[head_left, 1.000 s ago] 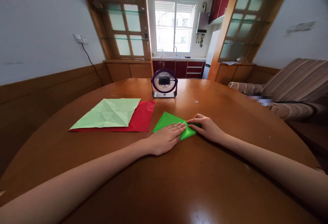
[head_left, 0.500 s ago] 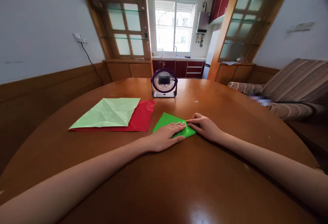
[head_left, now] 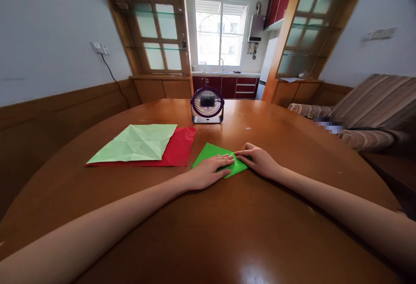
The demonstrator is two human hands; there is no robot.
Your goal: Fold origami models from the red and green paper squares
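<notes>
A folded sheet of bright green paper (head_left: 214, 150) lies on the wooden table in front of me. My left hand (head_left: 211, 171) rests flat across it, fingers stretched toward the right and covering its middle. At the paper's right side, my right hand (head_left: 256, 159) has its thumb and index finger brought together on the edge, the other fingers curled. The fingertips of both hands almost meet. Part of the folds is hidden under the left palm.
Left of the green paper, a creased pale green sheet (head_left: 138, 143) overlaps a red sheet (head_left: 183, 147). A small purple fan (head_left: 207, 102) stands farther back on the rounded table (head_left: 208, 240). A striped armchair (head_left: 373, 106) is at the right.
My left thumb has drawn back slightly toward the fingers, uncovering more of the paper's near edge. The right hand keeps almost the same place on the paper.
</notes>
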